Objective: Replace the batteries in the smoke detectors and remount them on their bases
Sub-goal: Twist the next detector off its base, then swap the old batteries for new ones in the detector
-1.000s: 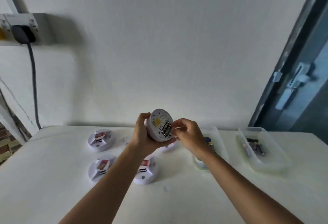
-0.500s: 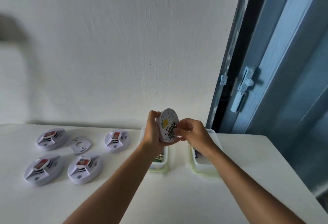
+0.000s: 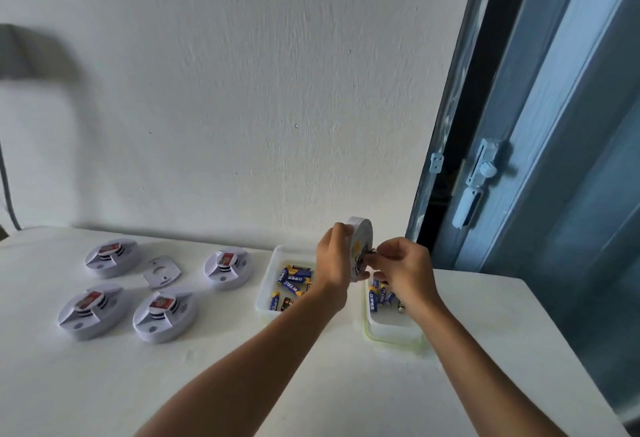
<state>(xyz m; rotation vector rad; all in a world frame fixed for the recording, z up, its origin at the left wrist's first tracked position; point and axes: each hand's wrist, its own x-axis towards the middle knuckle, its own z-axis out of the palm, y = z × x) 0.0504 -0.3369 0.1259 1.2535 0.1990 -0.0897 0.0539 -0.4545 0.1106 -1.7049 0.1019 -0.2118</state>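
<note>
My left hand (image 3: 333,260) grips a round white smoke detector (image 3: 360,246) on edge, its back with the battery bay turned to the right, above two plastic tubs. My right hand (image 3: 398,268) has its fingertips pinched at the battery bay; whether they hold a battery is hidden. The left tub (image 3: 268,289) and the right tub (image 3: 388,327) each hold several blue batteries. Several more white detectors lie face up on the table at the left, among them one (image 3: 227,270) near the left tub. A loose mounting base (image 3: 161,272) lies between them.
The white table (image 3: 311,384) meets a white wall at the back. A blue door frame with a latch (image 3: 474,191) stands at the right, past the table's right edge. A grey cable (image 3: 7,201) hangs at the far left.
The view has swung right, so the detectors on the table now sit at the left. The held detector has turned more edge-on and come down over the tubs, my right hand staying at its bay.
</note>
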